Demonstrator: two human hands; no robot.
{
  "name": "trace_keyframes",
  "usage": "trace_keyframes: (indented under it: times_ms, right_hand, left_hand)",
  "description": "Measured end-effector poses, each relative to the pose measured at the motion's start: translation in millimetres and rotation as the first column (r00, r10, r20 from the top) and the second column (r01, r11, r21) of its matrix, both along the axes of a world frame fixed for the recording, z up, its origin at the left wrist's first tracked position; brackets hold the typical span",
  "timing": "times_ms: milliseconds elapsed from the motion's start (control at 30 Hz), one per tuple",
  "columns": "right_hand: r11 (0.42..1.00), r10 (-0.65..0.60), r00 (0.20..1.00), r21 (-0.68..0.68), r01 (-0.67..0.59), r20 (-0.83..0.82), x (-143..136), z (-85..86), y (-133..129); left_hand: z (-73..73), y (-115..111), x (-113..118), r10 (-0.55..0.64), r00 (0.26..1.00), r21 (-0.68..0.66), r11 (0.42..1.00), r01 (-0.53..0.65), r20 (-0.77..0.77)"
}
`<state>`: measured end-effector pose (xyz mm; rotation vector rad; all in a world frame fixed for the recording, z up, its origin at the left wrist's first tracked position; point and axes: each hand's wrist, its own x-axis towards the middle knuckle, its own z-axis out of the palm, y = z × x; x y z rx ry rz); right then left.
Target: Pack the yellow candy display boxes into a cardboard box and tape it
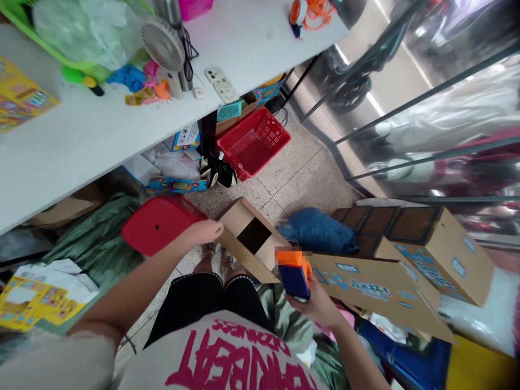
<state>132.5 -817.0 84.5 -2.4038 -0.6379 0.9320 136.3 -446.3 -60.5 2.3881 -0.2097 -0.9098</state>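
Carton (244,254), open-topped, and the left hand (203,232) is right at its left end, thumb by the edge; how the other fingers sit, I can't tell! Over at the carton's right end, the right hand (311,303) has its fingers wrapped round an orange-and-navy tool (294,280). Right of the carton, a printed cardboard panel (374,287) shows blue characters and an exclamation mark, too blurred to read. Nearside of the carton, the shirt (239,357) flashes pink lettering: "BEAT" is legible.

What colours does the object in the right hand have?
Orange and dark blue; the object shows in the head view.
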Motion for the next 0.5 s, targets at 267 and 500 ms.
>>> trace_keyframes:
  times_ms: [267,500]
  right_hand:
    - [0.984,-0.162,0.968,0.109,0.143,0.192,112,-217.5,-11]
    - [0.936,-0.343,0.932,0.038,0.349,-0.116,181,-411.9,9]
  left_hand:
    - [-227.6,-114,-42,-0.031,0.997,-0.049,0.998,0.028,-0.07]
    - [-340.6,-136,-11,0.221,0.973,-0.11,0.968,-0.227,-0.059]
